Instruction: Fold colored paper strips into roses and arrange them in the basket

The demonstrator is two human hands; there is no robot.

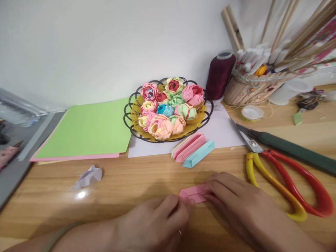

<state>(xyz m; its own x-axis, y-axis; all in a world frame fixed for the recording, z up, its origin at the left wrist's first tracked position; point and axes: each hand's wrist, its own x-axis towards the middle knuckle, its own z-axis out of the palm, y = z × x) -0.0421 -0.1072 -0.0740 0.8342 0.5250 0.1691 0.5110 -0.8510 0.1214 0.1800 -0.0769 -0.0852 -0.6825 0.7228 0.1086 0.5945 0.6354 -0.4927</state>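
A small folded pink paper strip [193,193] lies between my hands near the table's front. My left hand [164,218] pinches its left end between thumb and bent fingers. My right hand [231,197] is closed over its right end, the fingertips pressed together on the paper. Just beyond, several folded strips stand side by side, pink ones [189,147] and a light blue one [198,154]. Behind them a black-rimmed yellow basket [136,119] holds several paper flowers [160,126] in mixed colours.
Red-and-yellow-handled scissors [291,182] and a dark green-handled tool [296,148] lie right. Green sheets [86,129] and crumpled paper [88,177] are left. Maroon thread [219,77] and a stick-filled holder [252,89] stand behind.
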